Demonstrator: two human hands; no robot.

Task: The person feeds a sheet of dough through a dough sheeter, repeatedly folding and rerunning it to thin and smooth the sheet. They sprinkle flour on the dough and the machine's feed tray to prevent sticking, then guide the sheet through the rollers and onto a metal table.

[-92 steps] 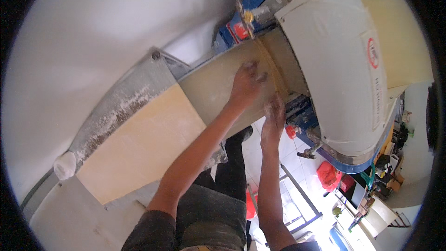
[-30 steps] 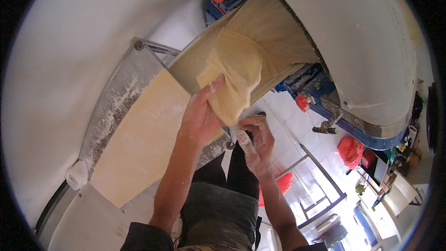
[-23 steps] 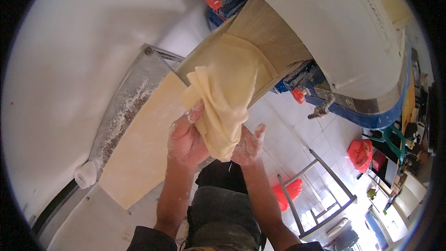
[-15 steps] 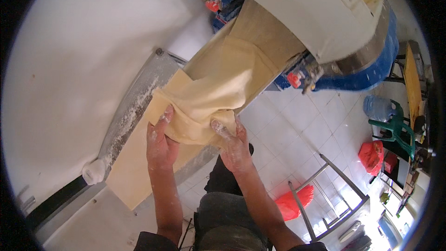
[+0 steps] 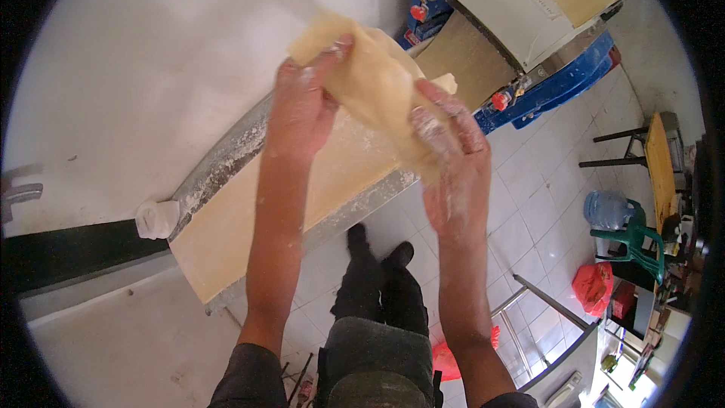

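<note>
Both floury bare hands hold a soft, pale yellow sheet of dough [image 5: 370, 75] up between them, above the far part of the flour-dusted grey metal worktop [image 5: 219, 160]. The left hand [image 5: 300, 109] has its fingers closed on the sheet's left end, the thumb pressing the facing side and the other fingers hidden behind. The right hand [image 5: 457, 159], blurred, has thumb and forefinger slightly parted and seems to have the sheet's right end gripped between them; how firmly, I cannot tell.

On the worktop below lies a flat, pale yellow rectangular sheet [image 5: 226, 234], with a white roll-shaped bundle [image 5: 157, 219] beside its left end. Far right stands a machine with a white cover and blue body [image 5: 559, 94], a beige belt [image 5: 464, 53] running under its cover.

To handle the dough well, both hands should rise and lower together, since the soft sheet looks apt to stretch or tear if one end is pulled harder. A broad grip, with the thumb laid flat, would probably mark it less than a pinch. Keeping it lightly taut should stop the slack middle from folding onto itself, and lowering one edge first would likely let creases ease out.
</note>
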